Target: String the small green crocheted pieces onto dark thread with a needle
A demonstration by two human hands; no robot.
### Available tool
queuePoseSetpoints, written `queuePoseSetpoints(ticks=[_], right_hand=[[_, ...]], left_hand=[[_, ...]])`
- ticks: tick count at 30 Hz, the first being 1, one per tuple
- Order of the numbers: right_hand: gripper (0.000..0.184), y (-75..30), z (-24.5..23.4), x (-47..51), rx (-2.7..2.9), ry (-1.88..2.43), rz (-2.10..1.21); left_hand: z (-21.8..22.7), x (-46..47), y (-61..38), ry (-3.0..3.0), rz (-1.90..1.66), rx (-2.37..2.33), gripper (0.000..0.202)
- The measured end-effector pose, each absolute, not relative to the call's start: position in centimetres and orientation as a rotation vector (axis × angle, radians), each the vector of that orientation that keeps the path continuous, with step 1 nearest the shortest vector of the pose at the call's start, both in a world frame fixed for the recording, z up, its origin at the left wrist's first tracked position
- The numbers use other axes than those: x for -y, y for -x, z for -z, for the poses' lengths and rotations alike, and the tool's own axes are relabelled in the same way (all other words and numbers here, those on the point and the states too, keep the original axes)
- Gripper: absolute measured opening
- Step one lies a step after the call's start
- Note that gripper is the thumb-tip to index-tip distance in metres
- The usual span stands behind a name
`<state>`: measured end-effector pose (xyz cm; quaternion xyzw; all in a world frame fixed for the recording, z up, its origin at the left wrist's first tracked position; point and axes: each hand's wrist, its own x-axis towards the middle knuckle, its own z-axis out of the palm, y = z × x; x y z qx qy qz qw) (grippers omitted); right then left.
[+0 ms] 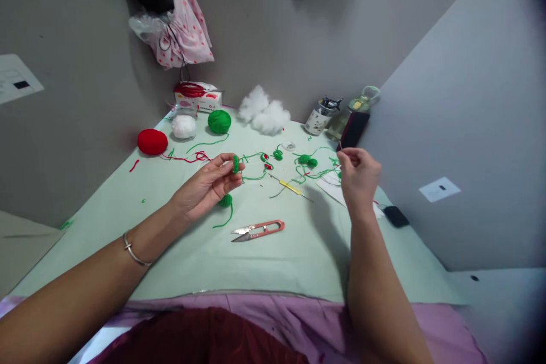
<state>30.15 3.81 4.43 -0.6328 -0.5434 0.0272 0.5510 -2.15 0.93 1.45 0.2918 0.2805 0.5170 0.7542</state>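
My left hand (209, 182) pinches a small green crochet piece (236, 164) between thumb and fingers, above the table. Raised on the right, my right hand (359, 173) is closed in a pinch; a thin pale tip shows at its fingertips, too small to name. A green crocheted ball (226, 201) with a yarn tail lies just below my left hand. Between the hands rest a yellow-handled crochet hook (290, 186), small red and green crochet pieces (267, 162) and a green pair of balls (307, 161). Thread snips (258, 230) with an orange handle lie nearer to me.
At the back stand a red yarn ball (152, 142), white yarn (183, 126), green yarn (219, 121), white stuffing (264, 112), a pen cup (318, 119) and a bottle (362, 101). A dark phone-like object (354, 129) leans there. A black item (396, 216) lies at right.
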Motion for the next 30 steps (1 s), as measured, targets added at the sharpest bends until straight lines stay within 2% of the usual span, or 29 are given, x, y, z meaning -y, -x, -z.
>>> queuePoseSetpoints(ticks=[3,7,12,30], right_hand=[[0.016,-29.9,-4.4,-3.7,1.283,1.413,-0.201],[0.017,-25.9,-4.1,-2.6,1.350,1.259,-0.580],[0.017,-20.5,-3.6,0.0,1.561,1.157,-0.977],[0.019,-18.6,-3.3,1.6,1.824,1.176,-0.863]], left_hand=[[-1.2,-0.8,2.0,-0.667,-1.153,-0.615,0.008],[-0.9,-0.7,1.7,-0.727,-1.125,-0.610,0.007],[-0.4,-0.5,1.4,-0.753,-1.088,-0.651,0.016],[-0.5,-0.2,1.2,-0.881,-1.086,-0.709,0.020]])
